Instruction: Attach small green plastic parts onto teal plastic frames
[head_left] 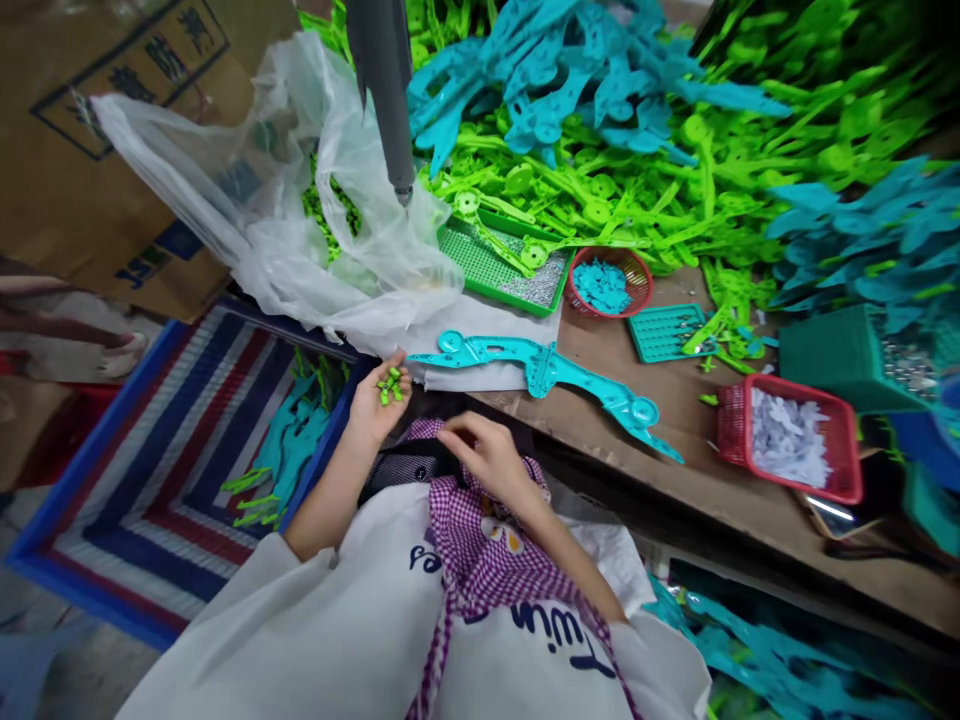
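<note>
My left hand [382,398] is palm up with its fingers curled, cupping several small bright green plastic pieces [391,386]. Close to its fingertips lies the pointed left end of a turquoise bow-shaped plastic part [541,370], flat along the front of the table. My right hand [486,458] is held in front of the apron, apart from the left, with its fingers bent inward in a pinch. Whatever may be between those fingertips is hidden.
A grey tool tip [403,190] hangs above the table. Around it are a plastic bag [277,235], a green tray [487,280], red baskets [651,283] [731,430] and heaped green parts [645,190]. A blue-rimmed crate [97,590] stands left.
</note>
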